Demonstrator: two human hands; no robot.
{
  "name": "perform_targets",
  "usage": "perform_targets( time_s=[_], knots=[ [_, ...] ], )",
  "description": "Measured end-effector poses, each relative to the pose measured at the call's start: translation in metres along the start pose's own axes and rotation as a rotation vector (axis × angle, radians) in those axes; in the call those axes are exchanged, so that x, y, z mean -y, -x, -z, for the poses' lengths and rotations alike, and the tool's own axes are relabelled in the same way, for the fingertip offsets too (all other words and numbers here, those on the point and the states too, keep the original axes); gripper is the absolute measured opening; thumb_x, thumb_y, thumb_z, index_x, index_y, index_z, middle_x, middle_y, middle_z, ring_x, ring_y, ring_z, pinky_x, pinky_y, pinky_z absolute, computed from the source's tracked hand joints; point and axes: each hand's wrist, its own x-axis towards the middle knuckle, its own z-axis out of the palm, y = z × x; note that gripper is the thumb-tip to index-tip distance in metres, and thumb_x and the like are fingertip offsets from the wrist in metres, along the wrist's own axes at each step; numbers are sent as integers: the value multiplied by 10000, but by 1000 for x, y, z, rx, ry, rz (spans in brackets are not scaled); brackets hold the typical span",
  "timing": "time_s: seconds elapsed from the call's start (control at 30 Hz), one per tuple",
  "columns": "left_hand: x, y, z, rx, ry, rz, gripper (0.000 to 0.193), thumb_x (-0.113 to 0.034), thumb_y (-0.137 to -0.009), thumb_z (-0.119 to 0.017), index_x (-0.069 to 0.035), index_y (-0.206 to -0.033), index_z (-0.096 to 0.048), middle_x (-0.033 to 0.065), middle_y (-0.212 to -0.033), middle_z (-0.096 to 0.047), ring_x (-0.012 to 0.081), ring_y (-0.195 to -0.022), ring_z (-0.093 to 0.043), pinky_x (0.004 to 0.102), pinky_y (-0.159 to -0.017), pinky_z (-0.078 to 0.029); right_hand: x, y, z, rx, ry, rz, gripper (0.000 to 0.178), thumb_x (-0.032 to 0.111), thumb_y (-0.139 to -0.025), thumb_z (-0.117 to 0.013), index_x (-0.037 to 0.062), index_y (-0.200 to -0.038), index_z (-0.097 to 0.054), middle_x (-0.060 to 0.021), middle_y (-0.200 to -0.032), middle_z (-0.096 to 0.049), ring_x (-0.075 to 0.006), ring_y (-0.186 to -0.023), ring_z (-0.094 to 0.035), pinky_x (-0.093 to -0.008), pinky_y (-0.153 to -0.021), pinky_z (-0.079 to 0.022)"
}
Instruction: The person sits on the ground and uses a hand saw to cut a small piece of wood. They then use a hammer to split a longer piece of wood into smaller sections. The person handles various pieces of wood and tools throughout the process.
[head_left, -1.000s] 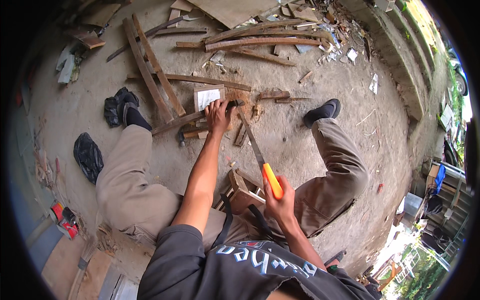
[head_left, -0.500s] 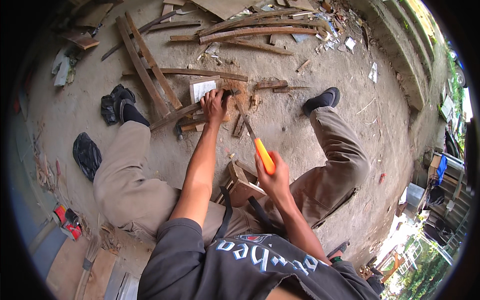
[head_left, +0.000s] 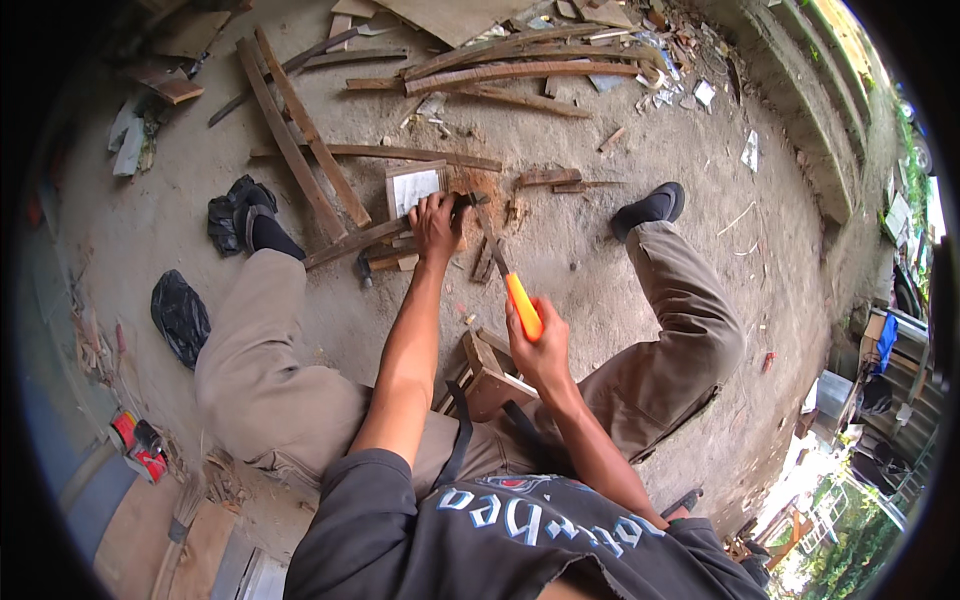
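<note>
My right hand is wrapped round the orange handle of a handsaw. Its narrow blade reaches forward to the end of a dark wooden strip. My left hand grips that strip close to the blade, fingers bent over the wood. Under and beyond the fingers is a block with a white top, which the hand partly covers. Sawdust is spread on the ground around the cut end. A hammer lies beside the strip, partly hidden by wood pieces.
Long wooden strips lie across the far ground, with more strips at far left. Short offcuts are right of the sawdust. A small wooden stool stands between my legs. Black plastic bags lie at left; concrete steps rise at right.
My right hand and the saw have moved slightly forward along the cut. The left hand keeps its grip on the strip. The whole view has shifted a little.
</note>
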Motion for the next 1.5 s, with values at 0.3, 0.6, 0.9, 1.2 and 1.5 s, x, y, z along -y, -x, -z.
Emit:
perform_targets(
  time_s=[0.3, 0.6, 0.9, 1.2, 1.5],
  knots=[
    [-6, -4, 8, 30, 16, 25, 320, -379, -932, -589, -124, -1117, -651, 58, -1072, -602, 270, -1045, -534, 438, -896, -343, 11, 4, 8, 23, 114, 13, 212, 157, -900, -676, -35, -909, -587, -145, -649, -589, -164, -569, -566, -321, -547, -447],
    [-4, -5, 10, 69, 4, 22, 357, -433, -903, -611, -147, -1109, -672, 51, -1106, -627, 271, -1093, -541, 440, -922, -341, -6, 51, 27, 18, -52, -88, 285, 240, -899, -696, -19, -964, -597, -68, -614, -593, -118, -554, -587, -294, -514, -459],
    [-17, -51, 92, 508, 484, -37, 452, -435, -930, -619, -41, -1132, -528, 185, -774, -649, 315, -740, -657, 408, -674, -490, 12, 10, 52, -92, -324, 83, 404, 319, -873, -734, -15, -1002, -547, -55, -734, -607, -122, -660, -570, -310, -583, -464],
    [-150, -59, 188, 386, 422, -459, 345, -280, -899, -681, -60, -1147, -583, 215, -852, -670, 356, -809, -691, 404, -679, -522, 50, -70, 77, -187, -123, 259, 709, 445, -761, -818, -74, -1103, -477, -199, -879, -628, -267, -812, -640, -378, -712, -515],
    [-166, -80, 284, 416, 333, -472, 347, -251, -898, -684, -64, -1179, -603, 176, -1008, -698, 212, -945, -672, 357, -813, -508, 70, -100, 85, -39, 0, 258, 678, 541, -718, -808, -48, -978, -593, -158, -849, -654, -228, -764, -633, -380, -683, -505]
  ],
)
